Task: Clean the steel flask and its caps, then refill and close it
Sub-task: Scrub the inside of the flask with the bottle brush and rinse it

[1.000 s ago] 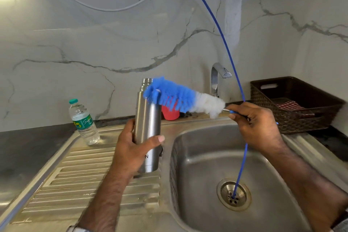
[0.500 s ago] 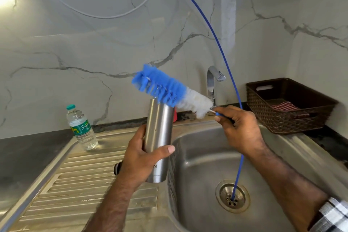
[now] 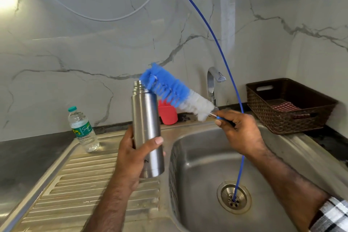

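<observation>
Steel sink (image 3: 199,158) and ribbed drainboard (image 3: 79,179) set into the worktop, with the steel flask (image 3: 146,133) being held upright above the drainboard's inner edge, beside the basin. The left hand (image 3: 131,158) is wrapping its grip round the lower body; the right hand (image 3: 243,133) is pinching the wire handle of the bottle brush (image 3: 175,90), whose blue tip is lying at the open, threaded mouth. Scrubbing is judged to be only starting; the caps, rinsing, refilling and closing are remaining. The flask is showing a brushed, dent-free, capless surface. A plastic water bottle (image 3: 82,130) is standing behind.
</observation>
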